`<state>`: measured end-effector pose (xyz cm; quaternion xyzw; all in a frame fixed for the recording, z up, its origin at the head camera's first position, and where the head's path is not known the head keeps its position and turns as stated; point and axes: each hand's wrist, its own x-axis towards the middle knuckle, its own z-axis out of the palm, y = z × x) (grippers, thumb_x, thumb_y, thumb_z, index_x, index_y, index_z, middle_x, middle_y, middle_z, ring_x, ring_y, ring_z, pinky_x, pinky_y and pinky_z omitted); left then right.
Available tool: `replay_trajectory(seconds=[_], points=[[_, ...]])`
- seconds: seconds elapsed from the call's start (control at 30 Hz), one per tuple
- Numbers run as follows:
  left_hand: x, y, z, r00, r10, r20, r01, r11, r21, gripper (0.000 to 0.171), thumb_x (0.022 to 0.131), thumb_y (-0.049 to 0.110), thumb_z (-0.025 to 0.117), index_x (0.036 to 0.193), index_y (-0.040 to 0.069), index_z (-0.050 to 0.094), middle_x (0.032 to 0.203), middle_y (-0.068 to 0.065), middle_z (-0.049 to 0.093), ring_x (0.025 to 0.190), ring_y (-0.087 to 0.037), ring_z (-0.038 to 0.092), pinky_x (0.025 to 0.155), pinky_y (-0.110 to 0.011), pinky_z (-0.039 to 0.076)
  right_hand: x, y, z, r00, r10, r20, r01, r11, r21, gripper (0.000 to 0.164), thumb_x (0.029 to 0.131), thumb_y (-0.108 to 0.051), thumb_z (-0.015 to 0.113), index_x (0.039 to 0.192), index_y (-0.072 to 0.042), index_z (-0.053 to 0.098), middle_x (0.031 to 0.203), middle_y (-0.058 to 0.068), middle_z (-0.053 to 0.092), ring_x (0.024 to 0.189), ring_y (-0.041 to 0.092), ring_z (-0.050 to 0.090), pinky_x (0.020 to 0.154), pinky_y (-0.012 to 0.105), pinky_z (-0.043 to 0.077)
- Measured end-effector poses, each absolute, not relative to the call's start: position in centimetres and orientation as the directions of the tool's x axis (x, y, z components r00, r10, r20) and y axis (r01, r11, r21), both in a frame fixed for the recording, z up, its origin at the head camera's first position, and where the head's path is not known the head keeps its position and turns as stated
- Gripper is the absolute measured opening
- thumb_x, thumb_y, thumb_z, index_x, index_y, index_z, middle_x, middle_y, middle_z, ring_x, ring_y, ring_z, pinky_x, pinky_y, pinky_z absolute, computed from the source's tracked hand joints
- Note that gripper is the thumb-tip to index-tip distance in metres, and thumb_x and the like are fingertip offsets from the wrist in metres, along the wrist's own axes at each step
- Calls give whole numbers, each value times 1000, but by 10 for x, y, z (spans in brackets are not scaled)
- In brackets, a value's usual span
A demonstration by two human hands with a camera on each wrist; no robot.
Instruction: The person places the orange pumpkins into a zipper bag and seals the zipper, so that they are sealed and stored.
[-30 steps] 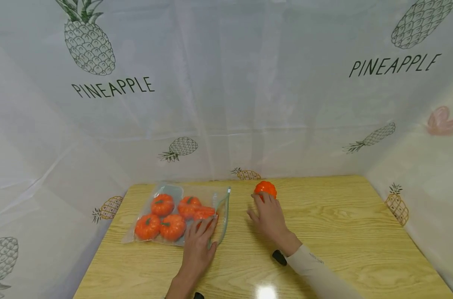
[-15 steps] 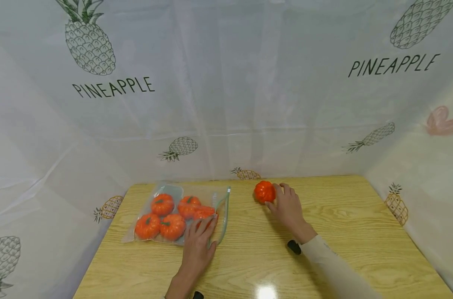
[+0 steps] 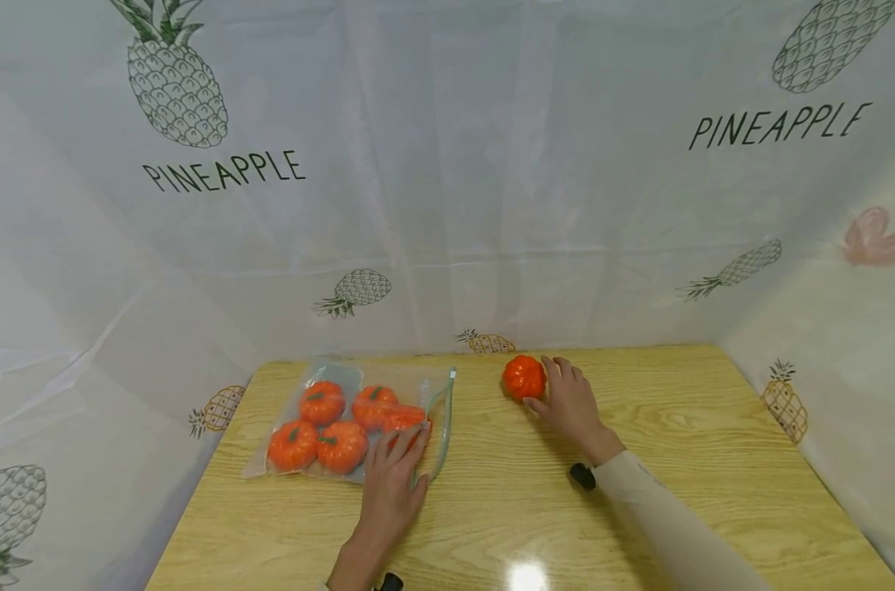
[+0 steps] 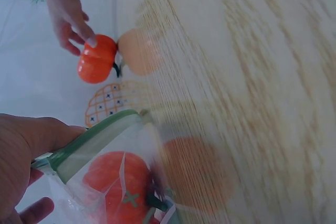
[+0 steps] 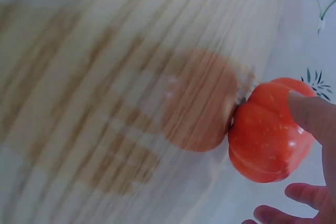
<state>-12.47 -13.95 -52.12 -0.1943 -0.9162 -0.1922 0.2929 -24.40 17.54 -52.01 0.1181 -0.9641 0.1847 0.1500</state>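
Note:
In the head view my left hand (image 3: 394,476) lies over the right end of a clear zip bag (image 3: 377,376), fingertips at its raised upper rim. The left wrist view shows the green zip edge (image 4: 94,142) running in between thumb and fingers. Several orange toy pumpkins (image 3: 342,447) are inside, one under my fingers. Another orange toy pumpkin (image 3: 525,377) stands on the table, right of the bag. My right hand (image 3: 571,410) holds it from the right; in the right wrist view the thumb (image 5: 315,114) touches it. Its green stem (image 4: 116,69) points down toward the table.
The wooden table (image 3: 684,468) carries the bag and the loose pumpkin. A white curtain with printed pineapples (image 3: 447,205) stands behind its back edge and along both sides. Dark camera mounts (image 3: 583,476) sit under my wrists.
My right hand has shifted from the front of the loose pumpkin round to its right side, and the pumpkin has turned slightly in place. The left hand and bag have stayed still.

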Motion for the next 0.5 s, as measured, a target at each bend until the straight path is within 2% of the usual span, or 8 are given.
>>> replay_trajectory(seconds=[0.23, 0.5], points=[[-125, -140, -521, -741, 251, 623, 476, 851, 222, 82, 58, 0, 100, 135, 6, 72, 132, -5, 68, 119, -33, 57, 93, -57, 48, -250, 173, -520, -941, -171, 293, -273, 896, -350, 86, 84, -28, 91, 149, 9, 47, 138, 34, 56, 120, 55, 57, 100, 68, 50], [-124, -140, -520, -749, 247, 615, 465, 857, 222, 81, 59, 2, 100, 134, 7, 73, 131, -4, 68, 119, -32, 56, 94, -56, 48, -256, 166, -520, -955, -191, 228, -269, 880, -390, 86, 87, -28, 89, 151, 9, 44, 139, 33, 57, 123, 53, 56, 102, 68, 49]])
